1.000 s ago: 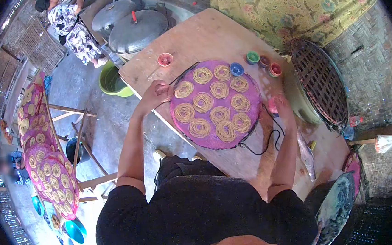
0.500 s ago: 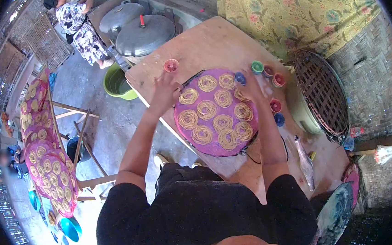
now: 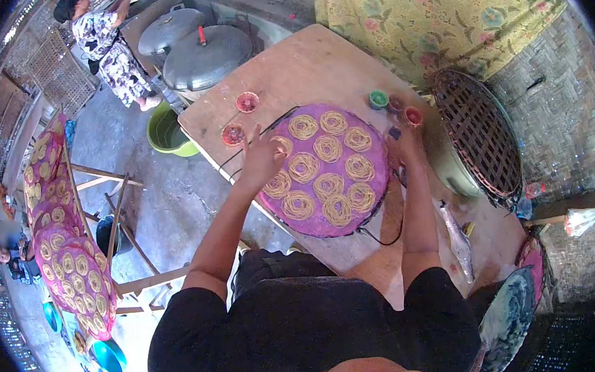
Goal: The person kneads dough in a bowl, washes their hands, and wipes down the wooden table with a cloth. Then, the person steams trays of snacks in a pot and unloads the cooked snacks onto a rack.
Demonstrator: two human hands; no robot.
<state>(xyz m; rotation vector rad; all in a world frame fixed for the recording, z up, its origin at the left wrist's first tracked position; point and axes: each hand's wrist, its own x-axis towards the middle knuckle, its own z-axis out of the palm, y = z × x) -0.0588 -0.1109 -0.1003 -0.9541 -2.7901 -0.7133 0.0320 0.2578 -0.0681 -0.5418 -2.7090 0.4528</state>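
A round pink mat (image 3: 317, 170) on the wooden table carries several flat coils of thin yellow noodles (image 3: 327, 148). My left hand (image 3: 265, 159) is at the mat's upper left edge, its fingers apart over one coil, which they partly cover. Off the mat's right edge, my right hand (image 3: 407, 146) has its fingers around a small dark blue cup (image 3: 395, 133). Close beyond it stand a red cup (image 3: 413, 115), a brownish red cup (image 3: 396, 103) and a green cup (image 3: 379, 98). Two more red cups (image 3: 247, 102) sit on the table beyond my left hand.
A woven basket lid (image 3: 479, 140) leans at the right, near a clear bottle (image 3: 458, 243). Large lidded pots (image 3: 207, 59) and a green basin (image 3: 167, 132) stand beyond the table's left. Noodle-covered pink mats (image 3: 73, 266) rest on a rack. A person (image 3: 108, 47) works at the back.
My right hand has moved right, off the mat, with the blue cup. My left hand has shifted onto the mat's edge coil, uncovering a second red cup. The view has shifted slightly.
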